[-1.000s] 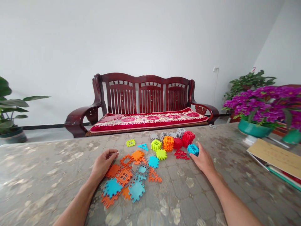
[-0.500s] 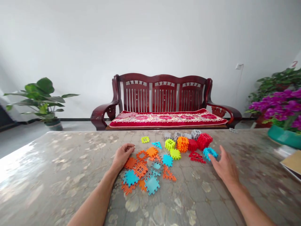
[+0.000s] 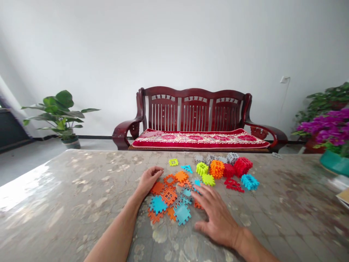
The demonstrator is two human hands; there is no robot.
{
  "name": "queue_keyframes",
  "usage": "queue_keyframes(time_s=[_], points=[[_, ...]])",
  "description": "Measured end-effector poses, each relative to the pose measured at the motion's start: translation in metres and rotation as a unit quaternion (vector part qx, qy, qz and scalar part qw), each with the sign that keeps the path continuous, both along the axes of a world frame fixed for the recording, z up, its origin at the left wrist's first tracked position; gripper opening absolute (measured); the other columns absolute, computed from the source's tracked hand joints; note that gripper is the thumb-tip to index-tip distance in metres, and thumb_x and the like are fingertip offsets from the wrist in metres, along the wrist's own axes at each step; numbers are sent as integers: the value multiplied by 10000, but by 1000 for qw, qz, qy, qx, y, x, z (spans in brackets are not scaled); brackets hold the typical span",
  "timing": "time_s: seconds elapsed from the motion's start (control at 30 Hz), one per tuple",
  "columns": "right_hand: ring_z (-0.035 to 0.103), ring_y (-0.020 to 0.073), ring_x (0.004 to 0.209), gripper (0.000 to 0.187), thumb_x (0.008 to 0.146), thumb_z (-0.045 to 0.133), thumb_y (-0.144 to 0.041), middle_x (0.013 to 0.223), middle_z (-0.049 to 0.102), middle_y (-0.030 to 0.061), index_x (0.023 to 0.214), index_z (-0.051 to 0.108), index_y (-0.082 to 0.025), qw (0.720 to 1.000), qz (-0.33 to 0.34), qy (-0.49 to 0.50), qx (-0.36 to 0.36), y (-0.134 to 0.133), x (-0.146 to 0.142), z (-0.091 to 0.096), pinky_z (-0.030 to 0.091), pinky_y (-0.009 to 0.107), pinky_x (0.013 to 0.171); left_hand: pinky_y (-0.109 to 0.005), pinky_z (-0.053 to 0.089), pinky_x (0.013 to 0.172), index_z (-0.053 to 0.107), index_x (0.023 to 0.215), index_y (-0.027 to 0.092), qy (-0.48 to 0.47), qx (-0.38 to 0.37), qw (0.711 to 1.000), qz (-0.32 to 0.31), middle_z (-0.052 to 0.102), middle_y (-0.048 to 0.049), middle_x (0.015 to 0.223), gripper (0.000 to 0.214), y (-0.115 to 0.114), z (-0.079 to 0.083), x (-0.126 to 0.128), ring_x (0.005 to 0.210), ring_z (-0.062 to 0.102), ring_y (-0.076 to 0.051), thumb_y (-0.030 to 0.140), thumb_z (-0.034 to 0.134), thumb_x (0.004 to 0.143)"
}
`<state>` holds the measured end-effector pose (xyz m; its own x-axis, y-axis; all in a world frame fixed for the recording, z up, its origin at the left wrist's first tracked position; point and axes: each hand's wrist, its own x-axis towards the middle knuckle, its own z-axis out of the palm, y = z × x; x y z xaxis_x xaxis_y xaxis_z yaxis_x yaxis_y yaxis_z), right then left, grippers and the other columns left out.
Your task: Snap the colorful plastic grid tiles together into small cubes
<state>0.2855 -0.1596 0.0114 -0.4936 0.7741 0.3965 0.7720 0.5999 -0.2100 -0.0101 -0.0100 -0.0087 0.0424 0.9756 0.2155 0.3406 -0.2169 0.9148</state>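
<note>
My right hand [image 3: 214, 213] reaches over the right side of a loose heap of toothed plastic building tiles, fingers spread and holding nothing visible. Under its fingertips, a blue tile [image 3: 196, 183] and an orange triangular tile [image 3: 197, 205] are partly hidden. Beside the heap's left edge, my left hand [image 3: 149, 179] rests on the table with loosely curled fingers and no tile visible in them. Close to it lie a flat orange tile [image 3: 157, 188] and an orange frame tile [image 3: 170, 179]. Blue tiles [image 3: 158, 204] and an orange window tile [image 3: 169, 195] lie nearer me.
Sorted stacks stand farther right: yellow-green [image 3: 202, 168], orange [image 3: 217, 169], red [image 3: 243, 166], grey [image 3: 232, 158] and blue [image 3: 249, 182]. Red triangular tiles [image 3: 233, 185] lie in front. A flowerpot [image 3: 334, 162] stands at the table's right. Beyond the table is a wooden bench [image 3: 195, 112].
My right hand has left the blue stack on the right and swung left over the heap. The left hand stays beside the heap. The whole view has shifted slightly.
</note>
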Motion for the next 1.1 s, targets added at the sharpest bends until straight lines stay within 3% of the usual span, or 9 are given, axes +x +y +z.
queue_keyframes(time_s=[0.1, 0.2, 0.47, 0.63, 0.8, 0.93, 1.1], points=[[216, 314, 1423, 878, 750, 616, -654, 1554, 287, 61, 1483, 294, -295, 997, 39, -17, -57, 2, -31, 0, 195, 533, 1162, -311, 499, 769, 701, 866, 168, -38, -8, 999, -14, 734, -52, 821, 385, -2, 2, 2, 791, 655, -210, 513, 626, 709], [172, 289, 1440, 854, 783, 582, -649, 1565, 263, 44, 1493, 260, -301, 996, 37, -18, -86, 13, -53, -1, 166, 510, 1177, -329, 500, 813, 697, 860, 162, -65, -14, 998, -24, 735, -58, 830, 404, -3, 3, 2, 822, 658, -218, 532, 610, 724], [302, 305, 1380, 725, 824, 540, -636, 1493, 391, 94, 1422, 409, -246, 996, -52, 16, -73, 50, -97, -6, 189, 530, 1161, -368, 433, 990, 704, 958, 163, -62, -14, 997, -41, 722, -87, 1054, 470, -8, 12, -6, 1056, 624, -251, 562, 502, 815], [384, 301, 1312, 699, 795, 625, -571, 1408, 483, 114, 1369, 460, -208, 994, -85, 52, -51, 68, -111, -4, 222, 538, 1142, -361, 414, 1024, 700, 1008, 179, -59, -15, 997, -45, 703, -81, 1132, 468, -12, 17, -9, 1136, 595, -258, 559, 493, 827], [376, 265, 1311, 599, 807, 643, -487, 1389, 506, 84, 1323, 505, -216, 995, -45, 85, -18, 61, -114, 1, 251, 483, 1143, -366, 428, 1012, 699, 1017, 170, -69, -17, 997, -34, 697, -88, 1146, 492, -12, 19, -6, 1128, 598, -254, 565, 469, 834], [323, 283, 1342, 717, 739, 660, -601, 1412, 480, 61, 1340, 486, -251, 998, 36, 58, -1, 45, -124, 1, 189, 513, 1163, -362, 434, 1009, 713, 981, 155, -81, -12, 996, -34, 706, -97, 1118, 509, -13, 21, -4, 1107, 609, -253, 570, 466, 822], [362, 273, 1307, 504, 787, 641, -555, 1302, 560, 46, 1198, 585, -267, 999, 4, 47, -18, 48, -144, 0, 208, 497, 1153, -378, 440, 1007, 714, 970, 153, -99, -14, 994, -45, 713, -98, 1099, 503, -13, 20, -5, 1100, 615, -256, 564, 464, 827]])
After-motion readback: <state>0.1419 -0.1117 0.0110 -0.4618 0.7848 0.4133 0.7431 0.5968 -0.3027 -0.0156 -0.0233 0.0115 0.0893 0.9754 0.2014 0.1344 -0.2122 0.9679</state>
